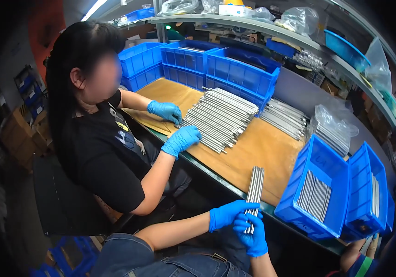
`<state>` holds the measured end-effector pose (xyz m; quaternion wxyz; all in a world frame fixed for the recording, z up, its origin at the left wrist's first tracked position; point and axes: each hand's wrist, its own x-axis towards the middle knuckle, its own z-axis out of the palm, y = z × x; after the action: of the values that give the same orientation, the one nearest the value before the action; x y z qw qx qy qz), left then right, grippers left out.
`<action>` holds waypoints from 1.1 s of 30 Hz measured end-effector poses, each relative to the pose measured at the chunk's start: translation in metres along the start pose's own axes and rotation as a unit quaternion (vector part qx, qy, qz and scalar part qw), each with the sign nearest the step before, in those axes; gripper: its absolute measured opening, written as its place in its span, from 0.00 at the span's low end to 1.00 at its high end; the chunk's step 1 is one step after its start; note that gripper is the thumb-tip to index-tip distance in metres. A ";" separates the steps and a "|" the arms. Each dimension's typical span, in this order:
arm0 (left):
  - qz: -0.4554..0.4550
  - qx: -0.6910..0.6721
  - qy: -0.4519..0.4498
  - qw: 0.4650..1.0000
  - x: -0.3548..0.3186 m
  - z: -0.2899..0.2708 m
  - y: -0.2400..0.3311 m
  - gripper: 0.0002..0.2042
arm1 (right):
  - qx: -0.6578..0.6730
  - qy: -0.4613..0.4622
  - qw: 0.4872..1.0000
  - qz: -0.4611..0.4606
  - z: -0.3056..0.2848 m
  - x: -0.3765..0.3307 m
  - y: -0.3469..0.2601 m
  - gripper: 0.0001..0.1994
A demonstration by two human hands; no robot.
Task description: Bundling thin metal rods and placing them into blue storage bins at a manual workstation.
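Both my hands, in blue gloves, are closed round a small bundle of shiny metal rods [255,187] at the table's near edge. My left hand [226,215] wraps it from the left, and my right hand [252,235] grips its lower end. The bundle stands tilted up, its upper part over the brown table cover. To its right, a blue bin [295,198] holds a row of similar rods [315,196]. Farther off on the cover lies a wide layer of rods [221,117]. A co-worker's gloved hands [182,140] touch its left edge.
Stacked blue bins [242,69] line the table's back. Behind the near bin lie more rods [285,119] and a clear plastic bag [329,122]. Another blue bin [369,184] stands at the right, with another person's hand [352,254] below it. A shelf [253,27] runs overhead.
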<state>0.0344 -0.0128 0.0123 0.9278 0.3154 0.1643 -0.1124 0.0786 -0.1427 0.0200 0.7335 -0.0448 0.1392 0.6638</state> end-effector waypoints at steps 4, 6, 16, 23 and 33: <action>0.000 0.012 0.020 1.000 -0.001 -0.028 -0.020 0.15 | -0.138 0.012 0.989 -0.054 -0.032 0.013 0.012 0.02; 0.009 0.035 0.031 0.999 0.005 -0.027 -0.022 0.16 | -0.133 0.016 0.989 -0.064 -0.035 0.012 0.009 0.02; 0.016 0.053 0.056 0.997 0.013 -0.037 -0.013 0.14 | -0.106 -0.039 0.992 -0.059 -0.045 0.029 0.006 0.03; 0.012 0.079 0.095 0.992 0.000 -0.012 -0.015 0.11 | -0.112 -0.081 0.988 -0.062 -0.054 0.030 -0.006 0.03; 0.047 0.017 0.060 0.997 0.035 -0.009 -0.043 0.10 | -0.120 0.024 0.992 -0.043 -0.043 -0.008 -0.018 0.03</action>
<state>0.0508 -0.0443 -0.0309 0.9152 0.3444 0.2029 -0.0520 0.0895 -0.1636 -0.0208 0.7473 -0.1539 0.0739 0.6421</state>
